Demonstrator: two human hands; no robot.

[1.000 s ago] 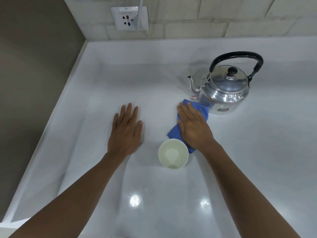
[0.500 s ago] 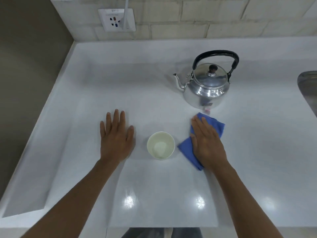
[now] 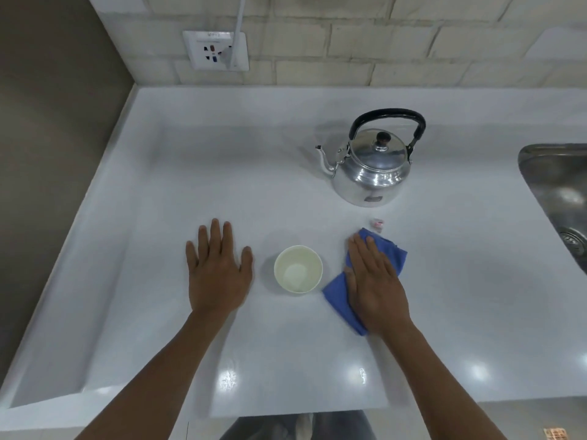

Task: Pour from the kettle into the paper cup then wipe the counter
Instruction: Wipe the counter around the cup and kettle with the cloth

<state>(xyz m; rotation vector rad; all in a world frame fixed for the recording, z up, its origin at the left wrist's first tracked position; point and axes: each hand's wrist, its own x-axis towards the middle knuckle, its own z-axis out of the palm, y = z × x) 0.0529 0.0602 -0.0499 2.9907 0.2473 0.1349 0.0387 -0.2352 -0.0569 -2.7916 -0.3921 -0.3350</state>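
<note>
A shiny metal kettle with a black handle stands upright on the white counter, spout pointing left. In front of it a white paper cup stands upright between my hands. My right hand lies flat with straight fingers on a blue cloth, pressing it to the counter just right of the cup. My left hand rests flat on the bare counter left of the cup, fingers spread.
A small pink-and-white scrap lies on the counter between kettle and cloth. A steel sink is sunk in at the right edge. A wall socket with a white cable sits on the tiled back wall. A brown wall bounds the left side.
My right hand has slid the blue cloth from the kettle's base, left of it, toward me and to the right of the cup. The left hand stayed flat on the counter.
</note>
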